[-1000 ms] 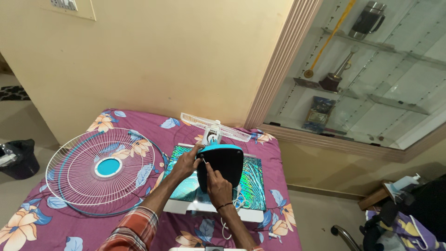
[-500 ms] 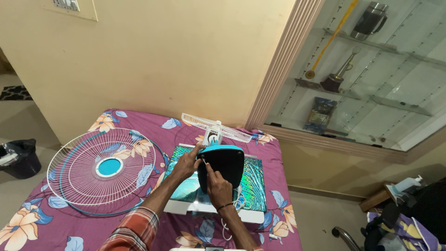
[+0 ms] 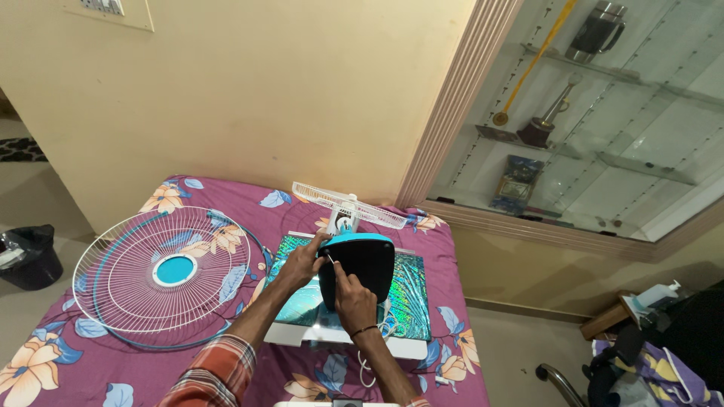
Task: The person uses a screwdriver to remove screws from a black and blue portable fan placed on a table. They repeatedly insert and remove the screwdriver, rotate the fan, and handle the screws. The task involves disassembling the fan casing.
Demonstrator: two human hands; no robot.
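Two hands: both on the fan motor housing (image 3: pixel 360 267), centre of frame.
Left hand (image 3: pixel 302 262): fingers curled around the housing's left edge, gripping it.
Right hand (image 3: pixel 353 295): pinches a thin tool (image 3: pixel 330 259) against the housing's dark back.
Housing: smooth plastic, black with blue top, long axis upright, on a shiny box (image 3: pixel 411 290).
Left of frame: round white wire grille (image 3: pixel 162 275), flat on floral cloth (image 3: pixel 249 200).

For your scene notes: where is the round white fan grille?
In the head view, the fan grille lies flat on the floral cloth, left of both hands and the black fan motor housing.
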